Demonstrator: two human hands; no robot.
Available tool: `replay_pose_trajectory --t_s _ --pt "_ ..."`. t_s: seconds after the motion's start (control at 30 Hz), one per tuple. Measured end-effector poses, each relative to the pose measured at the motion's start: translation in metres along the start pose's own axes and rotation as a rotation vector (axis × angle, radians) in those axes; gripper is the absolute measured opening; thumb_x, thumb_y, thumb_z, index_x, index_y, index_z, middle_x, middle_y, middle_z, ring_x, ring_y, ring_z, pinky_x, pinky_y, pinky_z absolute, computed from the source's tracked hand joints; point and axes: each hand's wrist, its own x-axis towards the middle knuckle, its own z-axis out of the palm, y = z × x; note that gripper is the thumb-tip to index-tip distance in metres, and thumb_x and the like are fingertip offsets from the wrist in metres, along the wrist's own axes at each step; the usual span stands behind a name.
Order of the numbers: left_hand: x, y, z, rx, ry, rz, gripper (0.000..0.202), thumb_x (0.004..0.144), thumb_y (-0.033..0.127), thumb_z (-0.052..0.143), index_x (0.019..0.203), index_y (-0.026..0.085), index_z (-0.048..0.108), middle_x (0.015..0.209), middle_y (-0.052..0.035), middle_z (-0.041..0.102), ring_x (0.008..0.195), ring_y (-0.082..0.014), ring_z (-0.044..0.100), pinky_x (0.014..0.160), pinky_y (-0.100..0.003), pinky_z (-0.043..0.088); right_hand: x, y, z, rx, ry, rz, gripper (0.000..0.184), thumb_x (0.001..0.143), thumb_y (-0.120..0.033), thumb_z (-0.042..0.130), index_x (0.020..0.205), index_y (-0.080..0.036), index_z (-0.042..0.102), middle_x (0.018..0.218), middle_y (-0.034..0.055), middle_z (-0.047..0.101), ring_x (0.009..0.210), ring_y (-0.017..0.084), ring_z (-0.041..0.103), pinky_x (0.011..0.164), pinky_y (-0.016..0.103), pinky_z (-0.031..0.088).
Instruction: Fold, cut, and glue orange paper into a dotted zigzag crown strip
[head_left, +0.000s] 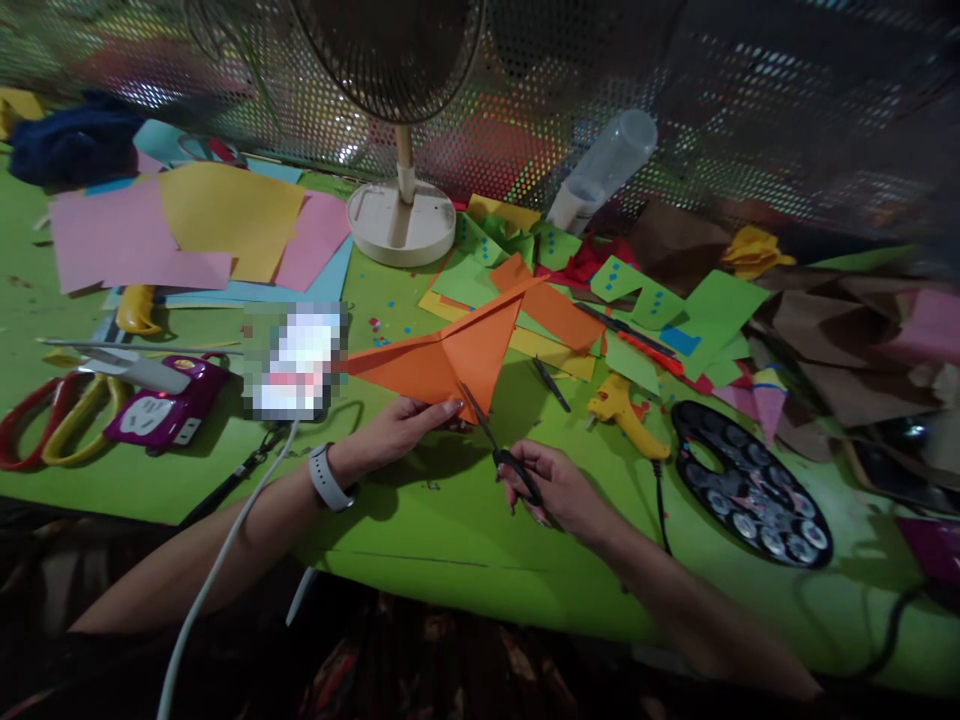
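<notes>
A folded sheet of orange paper (457,350) is held up over the green table, its long point reaching to the left. My left hand (409,425) pinches its lower edge, thumb on top. In my right hand (551,485) is a pair of scissors (512,468) with black handles, fingers through the loops. The scissor blades point up and left and lie at the lower part of the paper, near my left thumb. How far the cut goes I cannot tell. A phone (298,360), blurred out, lies beside the paper's left tip.
A white fan (401,225) stands at the back. Pink and yellow sheets (225,215) lie left, above large scissors (82,420) and a purple device (169,405). To the right are green cutouts (712,310), a yellow glue gun (630,415) and a black palette (750,490). A white cable (225,560) crosses my left forearm.
</notes>
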Motion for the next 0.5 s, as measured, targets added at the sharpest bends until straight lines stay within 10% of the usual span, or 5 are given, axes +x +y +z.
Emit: replay_pose_trajectory --t_s 0.5 --pt "-0.0027 0.0019 -0.0014 0.056 -0.074 -0.054 0.04 0.09 0.052 0.059 0.093 0.016 0.077 0.101 -0.0096 0.076 0.094 -0.0191 0.067 0.087 -0.029 0.051 0.0019 0.0048 -0.0016 0.039 -0.016 -0.021 0.04 0.075 -0.053 0.075 0.079 -0.019 0.054 0.057 -0.0052 0.063 0.032 0.002 0.034 0.031 0.015 0.024"
